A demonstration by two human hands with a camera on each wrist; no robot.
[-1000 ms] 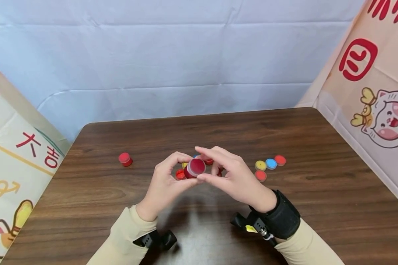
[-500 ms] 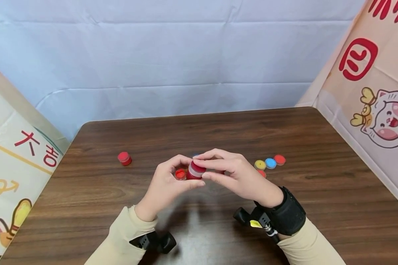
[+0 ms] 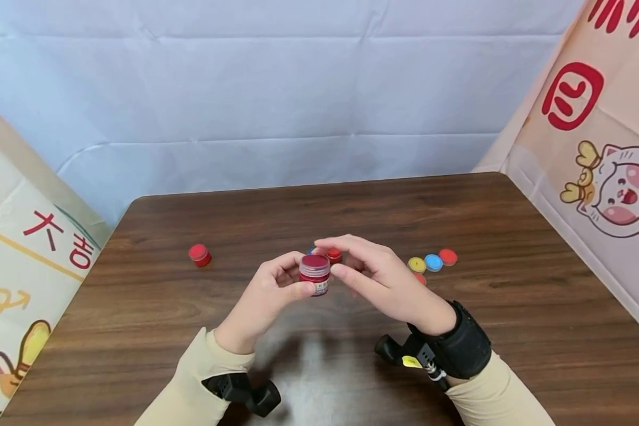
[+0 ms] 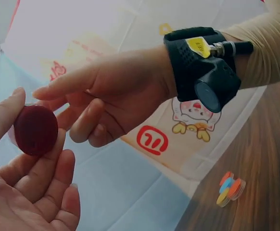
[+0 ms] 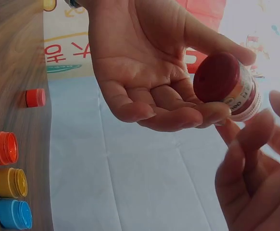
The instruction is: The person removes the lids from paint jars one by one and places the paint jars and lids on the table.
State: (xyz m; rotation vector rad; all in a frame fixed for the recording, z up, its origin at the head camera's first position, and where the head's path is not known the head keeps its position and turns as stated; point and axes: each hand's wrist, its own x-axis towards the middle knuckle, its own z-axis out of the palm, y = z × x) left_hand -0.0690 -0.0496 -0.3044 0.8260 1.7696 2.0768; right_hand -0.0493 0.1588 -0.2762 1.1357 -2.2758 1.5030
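My left hand [image 3: 268,293] holds a small dark red paint jar [image 3: 315,278] between thumb and fingers, above the table. Its lid side faces up in the head view, and part of a white label shows. In the right wrist view the jar's dark red base [image 5: 217,77] faces the camera. My right hand [image 3: 375,278] is beside the lid with thumb and fingers spread and loosely bent, gripping nothing. In the left wrist view the right fingertips [image 4: 41,93] come near the jar's rim; whether any fingertip touches it is hard to tell.
Open orange-red [image 5: 7,148], yellow [image 5: 11,183] and blue [image 5: 15,213] paint jars stand on the table behind the hands. A lidded red jar [image 3: 199,255] stands to the left. Yellow [image 3: 417,264], blue [image 3: 433,262] and red [image 3: 448,256] lids lie right.
The right hand's fingers moved onto the lid and have since spread away from it. The left hand has turned the jar more upright, so its label now shows.
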